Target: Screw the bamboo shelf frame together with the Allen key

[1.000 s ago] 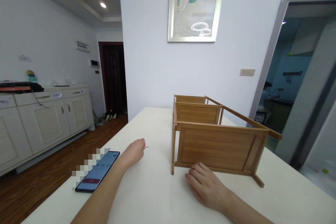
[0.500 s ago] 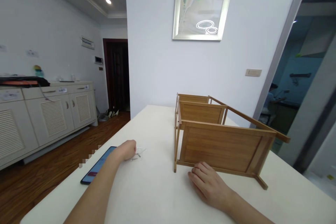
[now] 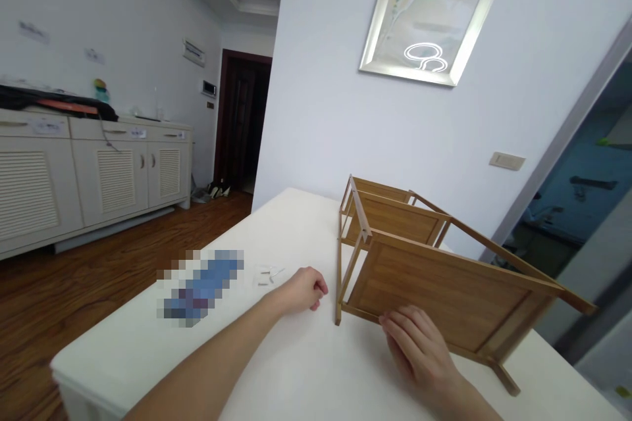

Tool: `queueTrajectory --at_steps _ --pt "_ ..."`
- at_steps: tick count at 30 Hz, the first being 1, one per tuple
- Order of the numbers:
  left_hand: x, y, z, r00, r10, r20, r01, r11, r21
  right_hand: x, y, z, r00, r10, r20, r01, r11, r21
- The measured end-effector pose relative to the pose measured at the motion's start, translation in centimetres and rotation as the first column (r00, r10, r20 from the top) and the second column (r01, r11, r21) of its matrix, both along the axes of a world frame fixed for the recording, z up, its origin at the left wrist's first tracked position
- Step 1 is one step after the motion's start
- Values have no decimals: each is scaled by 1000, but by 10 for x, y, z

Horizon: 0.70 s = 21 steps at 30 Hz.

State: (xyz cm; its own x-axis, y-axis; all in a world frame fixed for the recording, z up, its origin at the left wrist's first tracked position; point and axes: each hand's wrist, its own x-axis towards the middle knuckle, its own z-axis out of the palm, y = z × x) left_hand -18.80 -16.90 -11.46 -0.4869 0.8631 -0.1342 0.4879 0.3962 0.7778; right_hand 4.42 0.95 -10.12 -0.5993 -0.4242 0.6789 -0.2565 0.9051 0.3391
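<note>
A wooden shelf frame lies on its side on the white table. Beside its near left leg is my left hand, with thumb and fingers closed in a pinch; what they hold, if anything, is too small to make out. My right hand lies loosely bent at the shelf's lower front rail, fingertips against or very near the wood, with nothing seen in it. Several small metal pieces, which look like screws, lie on a clear plastic bag left of my left hand.
A phone, blurred out, lies near the table's left edge. Behind the table is a wall with a framed picture and a switch. A white cabinet stands across the wooden floor at left. A doorway opens at right.
My left hand has moved right from the plastic bag to beside the shelf's leg, uncovering the small metal pieces. The right hand stays by the lower rail. The view has tilted and turned left.
</note>
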Motion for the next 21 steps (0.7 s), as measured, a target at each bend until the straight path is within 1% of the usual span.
queueTrajectory --at_steps 2,4,7,9,11,13,14,15,16,18,21 --pt "2 5 -7 1000 3 -9 -2 1000 27 -3 2 2 998 -2 -70 0 1000 -24" --pt "0 6 -10 999 20 -38 -18 998 62 -7 -1 1 997 -11 -71 10 1000 -13" --pt "-2 5 -11 994 43 -104 -30 991 127 -12 -9 2 998 -37 -49 42 994 97" --pt "0 6 -12 988 38 -149 -13 987 163 -16 -12 13 986 -85 -146 106 984 142" --pt "5 8 -12 982 15 -187 18 984 176 -20 -12 34 928 -185 -323 231 967 111" --pt "9 10 -14 976 -15 -219 52 985 167 -27 -10 60 818 -298 -492 366 929 47" --pt "11 10 -15 971 -28 -236 66 985 157 -32 -8 71 770 -354 -530 414 910 -7" --pt "12 11 -15 967 -40 -252 79 986 145 -36 -5 81 746 -401 -531 448 893 -43" --pt "13 11 -16 962 -50 -268 88 987 133 -41 -3 89 740 -446 -504 487 871 -56" --pt "13 10 -17 952 -65 -300 101 989 107 -51 3 96 726 -523 -446 561 826 -54" --pt "12 8 -17 937 -73 -341 107 991 82 -64 10 95 653 -598 -465 646 760 -71"
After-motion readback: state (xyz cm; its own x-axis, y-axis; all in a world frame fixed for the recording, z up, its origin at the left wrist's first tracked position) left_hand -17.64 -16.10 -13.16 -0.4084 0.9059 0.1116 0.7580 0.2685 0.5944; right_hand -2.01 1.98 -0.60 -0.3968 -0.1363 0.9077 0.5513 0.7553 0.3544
